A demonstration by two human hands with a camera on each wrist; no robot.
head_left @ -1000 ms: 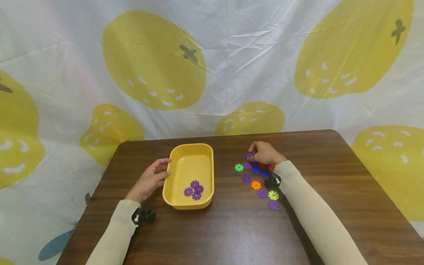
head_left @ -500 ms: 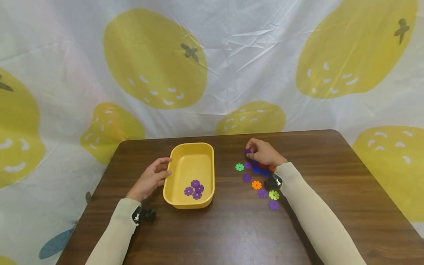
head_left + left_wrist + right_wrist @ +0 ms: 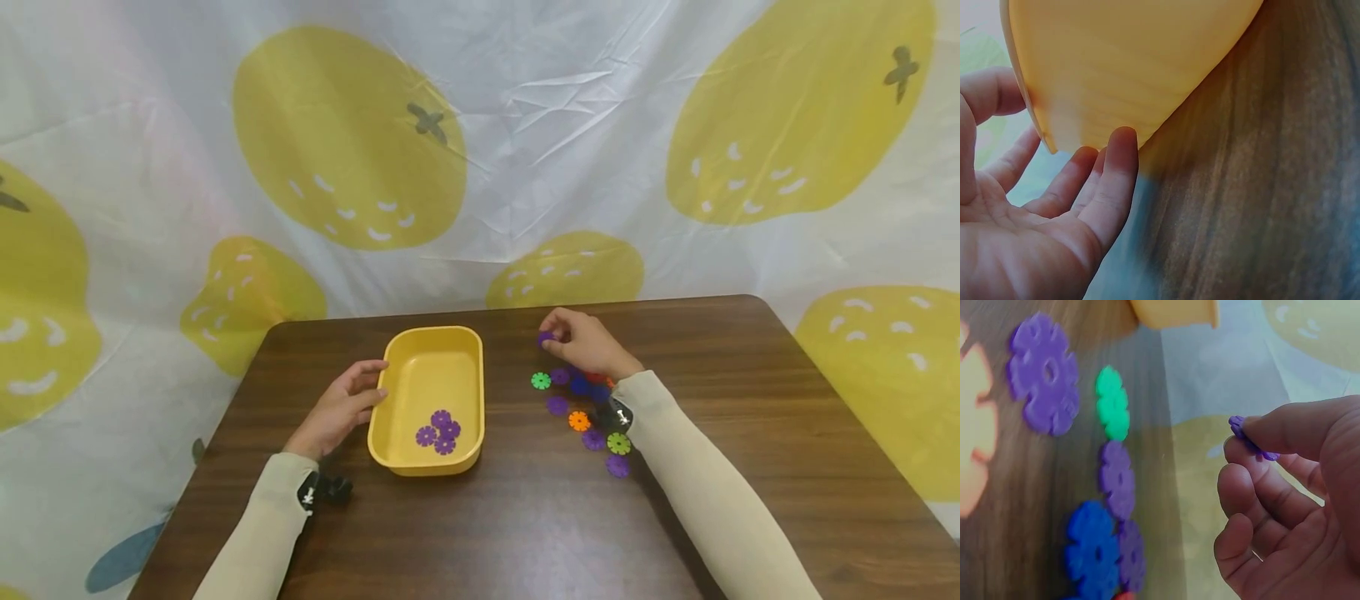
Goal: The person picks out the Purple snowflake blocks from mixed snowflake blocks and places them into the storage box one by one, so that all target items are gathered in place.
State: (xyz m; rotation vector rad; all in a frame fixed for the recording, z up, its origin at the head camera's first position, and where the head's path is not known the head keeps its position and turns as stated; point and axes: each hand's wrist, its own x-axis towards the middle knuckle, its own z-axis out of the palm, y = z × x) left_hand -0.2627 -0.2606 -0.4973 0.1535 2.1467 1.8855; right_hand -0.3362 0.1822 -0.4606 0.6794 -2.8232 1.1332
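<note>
My left hand (image 3: 339, 408) rests at the left side of a yellow plastic tub (image 3: 431, 375), its relaxed fingers (image 3: 1121, 156) touching the outer wall and the thumb at the rim. Several purple notched discs (image 3: 446, 431) lie inside the tub. With thumb and forefinger, my right hand (image 3: 591, 340) pinches another purple notched disc (image 3: 1269, 456) above the far part of the table. Its other fingers are loosely curved. Below and nearer lie loose discs: green (image 3: 541, 381), orange (image 3: 579, 421), yellow-green (image 3: 618, 443), blue (image 3: 1092, 550) and purple (image 3: 1044, 374). The right forearm partly hides this group.
The brown wooden table (image 3: 517, 533) has rounded far corners. Right behind it hangs a white cloth (image 3: 517, 167) printed with yellow fruit. A small black device (image 3: 318, 490) sits at each wrist, over the pale sleeves.
The right hand has lifted the purple disc from the pile and moved it left and away, toward the table's far edge. My left hand and the tub have stayed put.
</note>
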